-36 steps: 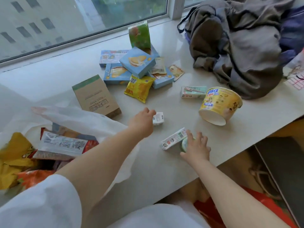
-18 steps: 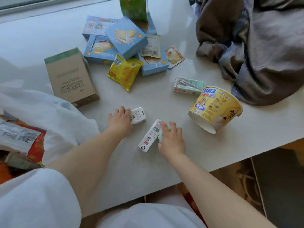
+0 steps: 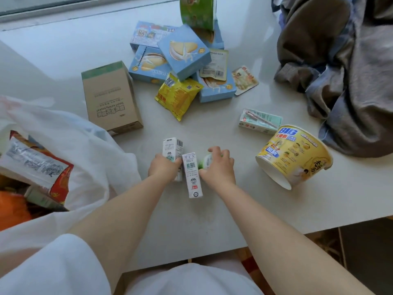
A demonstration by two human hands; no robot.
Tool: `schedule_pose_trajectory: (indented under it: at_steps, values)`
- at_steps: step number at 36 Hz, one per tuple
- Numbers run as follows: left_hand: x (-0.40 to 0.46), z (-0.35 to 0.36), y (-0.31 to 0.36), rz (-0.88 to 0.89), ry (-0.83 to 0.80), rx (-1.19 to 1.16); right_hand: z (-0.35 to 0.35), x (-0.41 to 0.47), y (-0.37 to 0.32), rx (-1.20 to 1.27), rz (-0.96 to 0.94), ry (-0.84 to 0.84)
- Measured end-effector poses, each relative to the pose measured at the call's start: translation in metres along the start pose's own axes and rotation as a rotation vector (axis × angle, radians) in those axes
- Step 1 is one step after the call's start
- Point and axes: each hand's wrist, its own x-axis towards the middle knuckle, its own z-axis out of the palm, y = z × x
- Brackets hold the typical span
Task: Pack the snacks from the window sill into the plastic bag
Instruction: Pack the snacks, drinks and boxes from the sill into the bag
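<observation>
White window sill [image 3: 212,220], snacks scattered. Left hand [image 3: 164,170] gripping small carton [image 3: 172,148]; right hand [image 3: 219,170] curled over green cup [image 3: 205,161]. Plastic bag [image 3: 70,145] at nine o'clock. Best lifted together, swung left.

Green pouch [image 3: 198,12] cut off at top; bag [image 3: 63,133] cut off left.

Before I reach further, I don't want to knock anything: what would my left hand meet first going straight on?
The left hand grips a small white carton and points away from you. Straight on, the yellow snack packet looks first in line, though depth is hard to judge.
</observation>
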Motion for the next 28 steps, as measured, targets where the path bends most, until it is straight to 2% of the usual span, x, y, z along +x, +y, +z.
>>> schedule_pose_trajectory:
  at_steps: [6, 18, 24, 28]
  values:
    - [0.008, -0.014, 0.006, -0.016, 0.014, -0.066, -0.015, 0.016, -0.006, 0.053, -0.013, -0.068]
    - [0.040, -0.055, 0.076, 0.059, 0.091, -0.638, -0.108, 0.118, -0.052, 0.346, 0.080, 0.176]
    - [0.072, -0.077, 0.107, -0.018, 0.019, -0.784, -0.132, 0.168, -0.063, 0.397, 0.071, 0.129]
    - [0.093, -0.079, 0.118, -0.100, -0.050, -0.924, -0.129, 0.230, -0.043, 0.391, 0.059, 0.076]
